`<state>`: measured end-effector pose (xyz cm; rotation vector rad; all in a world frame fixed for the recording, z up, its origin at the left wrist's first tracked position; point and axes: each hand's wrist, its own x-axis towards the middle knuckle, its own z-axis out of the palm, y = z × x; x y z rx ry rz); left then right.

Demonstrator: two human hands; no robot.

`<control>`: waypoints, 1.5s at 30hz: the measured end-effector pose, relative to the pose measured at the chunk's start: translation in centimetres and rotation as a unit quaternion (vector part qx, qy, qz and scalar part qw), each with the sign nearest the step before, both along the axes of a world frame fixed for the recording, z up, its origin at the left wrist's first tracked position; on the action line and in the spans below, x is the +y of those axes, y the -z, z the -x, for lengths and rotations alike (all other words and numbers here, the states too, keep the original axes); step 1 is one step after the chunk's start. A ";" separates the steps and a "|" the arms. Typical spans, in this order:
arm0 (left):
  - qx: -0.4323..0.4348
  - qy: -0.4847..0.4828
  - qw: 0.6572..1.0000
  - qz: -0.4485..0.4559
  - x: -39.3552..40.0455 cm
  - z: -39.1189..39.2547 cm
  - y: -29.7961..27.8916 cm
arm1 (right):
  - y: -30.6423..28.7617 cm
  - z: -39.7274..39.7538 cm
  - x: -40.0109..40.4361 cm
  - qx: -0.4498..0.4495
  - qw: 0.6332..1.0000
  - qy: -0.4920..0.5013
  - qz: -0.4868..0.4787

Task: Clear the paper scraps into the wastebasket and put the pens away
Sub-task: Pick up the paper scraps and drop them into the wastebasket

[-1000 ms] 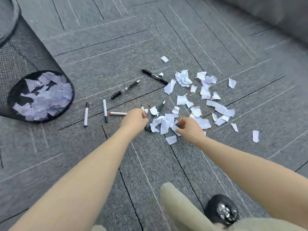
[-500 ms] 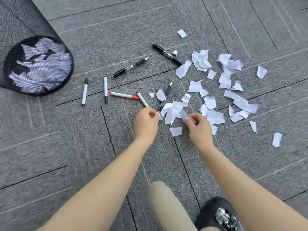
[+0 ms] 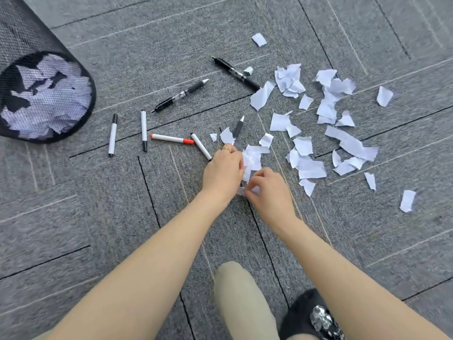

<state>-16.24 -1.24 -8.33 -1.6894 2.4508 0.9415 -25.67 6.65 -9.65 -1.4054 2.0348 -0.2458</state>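
Several white paper scraps (image 3: 308,165) lie scattered on the grey carpet, mostly to the right. My left hand (image 3: 224,171) is closed around a bunch of scraps (image 3: 252,158). Touching it, my right hand (image 3: 268,190) pinches a small scrap (image 3: 253,190) off the floor. Left of my hands lie several pens: a red-capped marker (image 3: 171,138), white markers (image 3: 144,130) (image 3: 112,134) (image 3: 201,146), and black pens (image 3: 180,95) (image 3: 236,73) (image 3: 238,128). The black mesh wastebasket (image 3: 27,40) stands at the far left with scraps in its bottom.
My knee in beige trousers (image 3: 241,300) and a black fuzzy shoe with a silver ornament (image 3: 316,317) are at the bottom, between my arms. Grey carpet tiles with dark seams cover the floor all around.
Both hands have drawn closer together and nearer to me, gathering scraps. The small scrap that lay below the pile is now under my right fingers. The view has tilted down.
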 end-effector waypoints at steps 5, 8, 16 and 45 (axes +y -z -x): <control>-0.031 -0.020 0.999 0.027 0.4 0.7 0.5 | -0.2 -0.7 0.3 0.005 0.999 0.033 0.019; -0.020 -0.048 0.998 0.018 0.4 0.8 0.5 | -0.1 -0.6 0.2 0.012 0.999 0.052 -0.005; 0.086 -0.162 0.971 -0.152 -1.9 -0.1 -0.9 | -1.3 2.4 1.3 -0.037 0.996 0.051 -0.065; 0.143 -0.287 0.942 -0.097 3.5 1.7 0.3 | 0.7 3.6 -6.7 0.002 1.000 0.019 0.009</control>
